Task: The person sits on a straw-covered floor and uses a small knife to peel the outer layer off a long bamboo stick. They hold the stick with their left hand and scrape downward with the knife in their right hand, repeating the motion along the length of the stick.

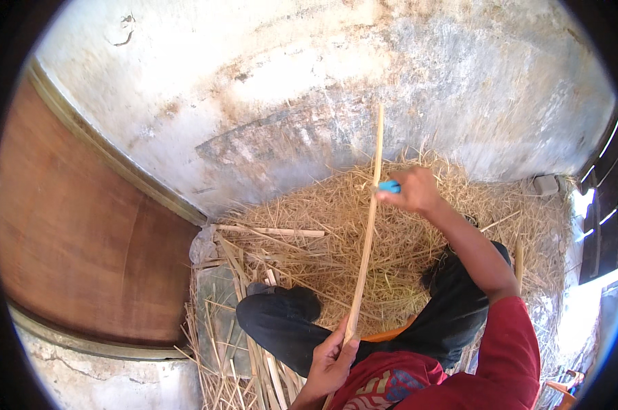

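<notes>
A long, pale strip of split bamboo or wood (368,256) slants up from my lap toward the wall. My left hand (331,361) is closed around its lower end, near my red shirt. Farther up, my right hand (416,190) grips a small tool with a bright blue body (390,186), which meets the strip's right side. What kind of tool it is cannot be made out, since my fingers cover most of it. The strip's far end stands free above the tool, in front of the wall.
Curly shavings (323,212) lie heaped between my dark-trousered legs and the stained wall (309,89). More strips (268,369) lie to my left, beside a brown wooden panel (97,225). A grey block (546,184) sits at the far right.
</notes>
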{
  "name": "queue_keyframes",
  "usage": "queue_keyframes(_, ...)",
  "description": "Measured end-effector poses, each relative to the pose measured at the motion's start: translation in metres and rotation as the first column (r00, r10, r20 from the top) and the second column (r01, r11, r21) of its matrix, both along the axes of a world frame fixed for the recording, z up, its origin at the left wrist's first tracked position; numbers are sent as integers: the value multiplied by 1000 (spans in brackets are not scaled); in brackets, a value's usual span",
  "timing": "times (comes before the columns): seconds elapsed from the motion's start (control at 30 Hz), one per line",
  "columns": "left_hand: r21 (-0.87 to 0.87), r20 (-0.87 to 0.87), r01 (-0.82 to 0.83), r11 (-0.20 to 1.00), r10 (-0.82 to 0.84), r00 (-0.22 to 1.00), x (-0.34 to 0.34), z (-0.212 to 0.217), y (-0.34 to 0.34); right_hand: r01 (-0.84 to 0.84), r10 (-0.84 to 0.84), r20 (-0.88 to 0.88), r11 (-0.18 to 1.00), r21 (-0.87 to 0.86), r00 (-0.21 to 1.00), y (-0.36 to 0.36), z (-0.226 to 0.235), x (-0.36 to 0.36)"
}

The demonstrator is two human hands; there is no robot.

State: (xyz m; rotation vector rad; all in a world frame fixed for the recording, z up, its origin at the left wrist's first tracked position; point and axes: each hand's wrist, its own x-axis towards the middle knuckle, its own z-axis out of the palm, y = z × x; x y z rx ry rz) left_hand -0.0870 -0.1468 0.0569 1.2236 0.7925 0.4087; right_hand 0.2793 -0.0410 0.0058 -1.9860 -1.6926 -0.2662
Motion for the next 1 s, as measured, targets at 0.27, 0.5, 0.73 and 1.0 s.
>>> queue_keyframes(0.27, 6, -236, 59, 998, -56, 970, -20, 1, -20, 361, -400, -107, 893, -269, 910, 17, 11, 104)
queue_keyframes(0.5, -213, -230, 31, 977, -81, 970, -23, -5, -18, 522, -571, -298, 821, -232, 765, -22, -12, 160)
queue_keyframes(0.73, -146, 41, -77, 986, 84, 996, 19, -16, 31, -139, 61, -232, 930, -341, 971, -51, 43, -38)
queue_keyframes(1.0, -47, 51, -17, 999, 19, 999, 27, -8, 26, -128, 119, -69, 982, -142, 990, -33, 13, -44)
